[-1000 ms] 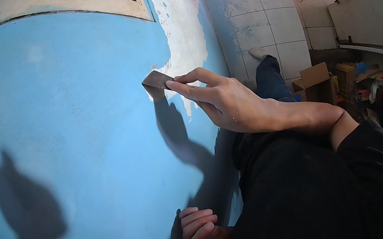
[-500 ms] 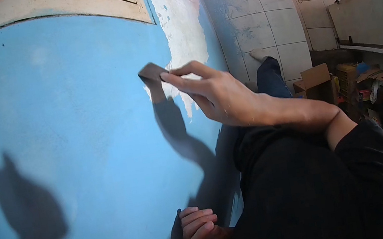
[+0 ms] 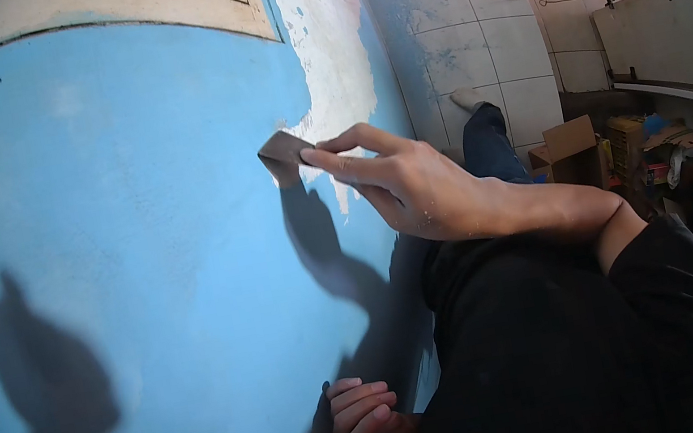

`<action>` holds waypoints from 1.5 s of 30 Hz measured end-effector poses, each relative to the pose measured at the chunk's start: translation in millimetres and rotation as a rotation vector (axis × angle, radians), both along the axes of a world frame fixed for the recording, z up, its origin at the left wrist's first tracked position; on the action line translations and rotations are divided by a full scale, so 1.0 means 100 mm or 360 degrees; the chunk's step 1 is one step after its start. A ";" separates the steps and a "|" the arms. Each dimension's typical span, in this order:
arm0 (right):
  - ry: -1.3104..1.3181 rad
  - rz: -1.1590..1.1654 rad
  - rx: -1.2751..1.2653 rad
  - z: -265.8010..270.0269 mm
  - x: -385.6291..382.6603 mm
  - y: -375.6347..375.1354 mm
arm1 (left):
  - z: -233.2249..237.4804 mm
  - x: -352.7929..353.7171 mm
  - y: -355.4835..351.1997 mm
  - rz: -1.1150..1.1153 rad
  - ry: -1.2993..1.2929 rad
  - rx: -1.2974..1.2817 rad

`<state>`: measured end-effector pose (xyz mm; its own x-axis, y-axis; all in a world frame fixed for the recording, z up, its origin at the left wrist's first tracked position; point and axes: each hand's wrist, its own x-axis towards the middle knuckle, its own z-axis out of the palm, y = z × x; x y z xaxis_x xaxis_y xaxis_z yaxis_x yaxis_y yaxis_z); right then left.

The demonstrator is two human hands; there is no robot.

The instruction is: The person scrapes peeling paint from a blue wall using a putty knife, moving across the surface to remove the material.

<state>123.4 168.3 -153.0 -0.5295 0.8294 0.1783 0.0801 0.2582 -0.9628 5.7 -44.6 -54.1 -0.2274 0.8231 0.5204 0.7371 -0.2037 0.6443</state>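
My right hand (image 3: 428, 185) pinches a thin, dark, flat scraper blade (image 3: 285, 148) between thumb and fingers. The blade lies against the blue painted wall (image 3: 152, 193), at the ragged edge of a bare white patch (image 3: 336, 64). Part of that patch is hidden behind my fingers. Lower down, my left hand (image 3: 367, 417) is near the wall with its fingers curled in, and no object shows in it. Shadows of my head and arm fall on the blue paint.
A cream framed panel (image 3: 196, 9) is at the upper left. A foot (image 3: 466, 98) and a leg in jeans show above my black shirt (image 3: 556, 337). An open cardboard box (image 3: 571, 140), clutter and a pale board (image 3: 670, 29) are at the right. A cord runs across the tiles.
My right hand and the blade have moved slightly down and right along the wall. More bare white shows just above the blade. My left hand has barely moved.
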 end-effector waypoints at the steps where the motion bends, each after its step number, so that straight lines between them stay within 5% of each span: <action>1: -0.0003 -0.0001 0.0016 0.02 0.01 0.01 | -0.01 0.01 0.01 0.0016 0.0013 0.0005; 45: -0.0003 -0.0085 0.0179 -0.11 -0.05 -0.05 | -0.01 0.00 0.02 -0.0002 0.0108 -0.0052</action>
